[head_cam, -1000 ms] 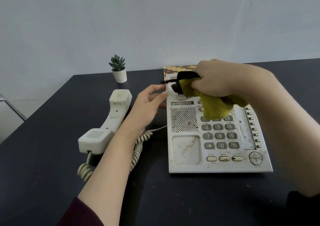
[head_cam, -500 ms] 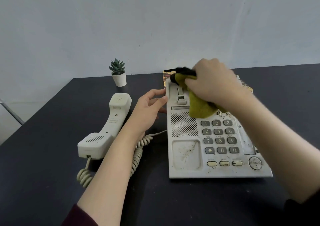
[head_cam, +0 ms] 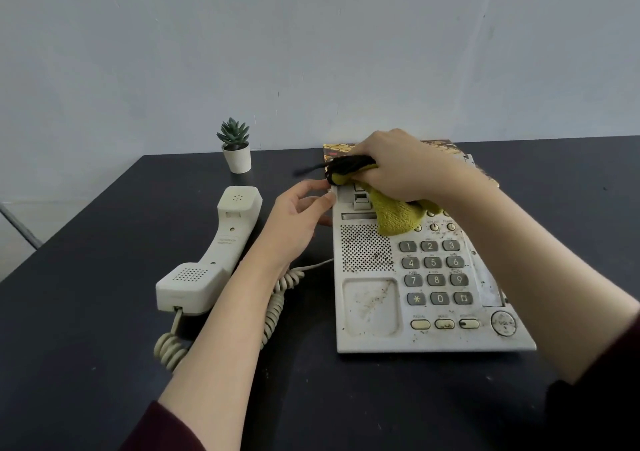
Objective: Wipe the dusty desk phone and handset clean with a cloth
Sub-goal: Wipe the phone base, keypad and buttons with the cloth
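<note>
A dirty cream desk phone (head_cam: 374, 312) lies on the dark desk, with specks on its speaker grille and handset cradle. My right hand (head_cam: 401, 170) grips a yellow-green cloth with a black edge (head_cam: 398, 218) and presses it on the phone's top left corner, by the hook switch. My left hand (head_cam: 298, 218) holds the phone's upper left edge with thumb and fingertips. The cream handset (head_cam: 214, 253) lies face up to the left of the phone. Its coiled cord (head_cam: 273, 308) runs under my left forearm.
A small potted succulent (head_cam: 235, 147) stands at the back of the dark desk (head_cam: 86, 364) near the wall. A patterned book or mat (head_cam: 446, 145) lies behind the phone, partly hidden by my right hand. A metal bar shows at the far left edge.
My right hand has carried the cloth from above the keypad up and back onto the phone's top left corner. My left hand stays on the phone's left edge.
</note>
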Available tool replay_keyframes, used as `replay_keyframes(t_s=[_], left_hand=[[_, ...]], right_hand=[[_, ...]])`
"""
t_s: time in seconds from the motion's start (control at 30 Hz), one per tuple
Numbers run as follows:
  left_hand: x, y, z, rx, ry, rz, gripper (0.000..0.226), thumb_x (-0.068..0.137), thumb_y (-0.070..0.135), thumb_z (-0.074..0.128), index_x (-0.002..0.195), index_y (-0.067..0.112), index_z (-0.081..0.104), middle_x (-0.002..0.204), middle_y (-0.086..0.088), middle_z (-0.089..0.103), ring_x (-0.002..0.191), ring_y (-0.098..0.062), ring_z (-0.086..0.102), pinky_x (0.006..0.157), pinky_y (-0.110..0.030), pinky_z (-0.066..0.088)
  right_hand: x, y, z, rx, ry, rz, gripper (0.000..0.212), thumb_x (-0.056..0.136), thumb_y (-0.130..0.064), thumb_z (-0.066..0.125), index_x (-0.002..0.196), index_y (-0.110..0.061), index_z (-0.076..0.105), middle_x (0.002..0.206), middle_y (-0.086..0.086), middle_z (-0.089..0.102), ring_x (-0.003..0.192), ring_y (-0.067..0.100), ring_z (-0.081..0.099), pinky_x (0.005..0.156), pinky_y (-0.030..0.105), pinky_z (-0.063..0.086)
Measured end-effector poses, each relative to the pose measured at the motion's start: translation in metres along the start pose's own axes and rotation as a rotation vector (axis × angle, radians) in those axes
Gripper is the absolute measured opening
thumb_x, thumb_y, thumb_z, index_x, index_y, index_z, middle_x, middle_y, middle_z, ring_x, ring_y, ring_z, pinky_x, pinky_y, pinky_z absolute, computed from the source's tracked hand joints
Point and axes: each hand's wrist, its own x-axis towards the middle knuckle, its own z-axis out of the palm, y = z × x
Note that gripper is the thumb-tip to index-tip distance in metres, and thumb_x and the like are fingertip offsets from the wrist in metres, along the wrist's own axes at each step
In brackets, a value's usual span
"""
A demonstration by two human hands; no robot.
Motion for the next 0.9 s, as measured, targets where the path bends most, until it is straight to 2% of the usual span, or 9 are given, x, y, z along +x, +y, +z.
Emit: replay_keyframes(t_s=[0.17,0.23,0.3,0.37,0.47,0.53,0.7,0.77,0.9], left_hand=[[-0.001,0.003,0.001,-0.003,0.001,0.012,0.018,0.095,0.011,0.051,0.105,0.022,0.062,0.075,0.013,0.071,0.059,0.003,0.061,0.060,-0.011,0.042],[-0.002,0.003,0.000,-0.012,-0.010,0.025,0.024,0.095,0.002,0.049,0.106,0.018,0.062,0.080,0.009,0.070,0.058,0.002,0.061,0.056,-0.007,0.042],[-0.003,0.003,-0.001,-0.009,-0.031,0.029,0.023,0.095,0.002,0.048,0.106,0.017,0.061,0.079,0.010,0.069,0.059,0.002,0.062,0.059,-0.011,0.042],[-0.002,0.002,-0.001,-0.013,-0.039,0.015,0.016,0.096,0.010,0.050,0.101,0.021,0.061,0.073,0.013,0.070,0.060,0.002,0.062,0.065,-0.018,0.041],[-0.001,0.003,0.000,-0.040,-0.022,-0.024,0.015,0.096,0.014,0.051,0.101,0.024,0.061,0.072,0.013,0.072,0.060,0.001,0.063,0.066,-0.019,0.041],[-0.001,0.004,0.000,-0.039,-0.023,-0.026,0.013,0.096,0.014,0.052,0.100,0.022,0.061,0.071,0.013,0.071,0.060,0.000,0.063,0.064,-0.018,0.041],[-0.001,0.002,0.000,-0.012,-0.014,-0.028,0.012,0.095,0.016,0.053,0.099,0.024,0.061,0.072,0.015,0.071,0.059,0.001,0.062,0.072,-0.024,0.041],[-0.001,0.002,0.000,-0.026,-0.012,-0.027,0.015,0.095,0.012,0.052,0.100,0.023,0.061,0.071,0.013,0.070,0.057,0.002,0.061,0.067,-0.020,0.041],[-0.004,0.005,0.000,-0.026,-0.009,-0.013,0.019,0.096,0.004,0.047,0.106,0.014,0.060,0.079,0.006,0.069,0.056,0.002,0.061,0.061,-0.015,0.043]], right_hand=[[-0.009,-0.004,-0.017,-0.020,-0.192,-0.067,0.038,0.091,-0.006,0.045,0.114,-0.027,0.065,0.100,-0.004,0.062,0.091,0.017,0.053,0.077,0.029,0.041],[-0.013,-0.007,-0.022,-0.027,-0.281,-0.098,0.036,0.091,-0.006,0.045,0.110,-0.029,0.065,0.098,-0.007,0.061,0.083,0.013,0.052,0.074,0.028,0.042],[-0.015,-0.007,-0.026,-0.016,-0.311,-0.101,0.028,0.092,-0.009,0.047,0.105,-0.026,0.065,0.093,-0.006,0.062,0.080,0.010,0.054,0.073,0.028,0.044],[-0.013,-0.003,-0.029,0.039,-0.212,-0.067,0.019,0.093,-0.013,0.048,0.101,-0.020,0.064,0.089,-0.004,0.062,0.084,0.016,0.056,0.074,0.030,0.044],[-0.004,-0.001,-0.022,0.020,0.012,-0.009,0.014,0.094,-0.017,0.048,0.087,-0.012,0.059,0.078,0.003,0.057,0.078,0.023,0.052,0.062,0.032,0.037],[0.001,-0.004,-0.008,-0.029,0.029,0.011,0.013,0.093,-0.019,0.050,0.084,-0.012,0.057,0.078,0.007,0.056,0.075,0.026,0.053,0.062,0.032,0.039],[0.005,-0.014,-0.005,-0.092,-0.115,0.038,0.009,0.090,-0.024,0.050,0.083,-0.018,0.052,0.072,-0.001,0.050,0.075,0.025,0.054,0.062,0.031,0.040],[0.001,-0.018,-0.014,-0.079,-0.181,0.029,0.013,0.091,-0.022,0.050,0.079,-0.017,0.056,0.071,0.001,0.055,0.072,0.023,0.054,0.060,0.031,0.041],[-0.008,-0.022,-0.027,-0.014,-0.318,0.017,0.017,0.090,-0.023,0.051,0.075,-0.016,0.057,0.078,0.003,0.061,0.074,0.022,0.055,0.072,0.034,0.046]])
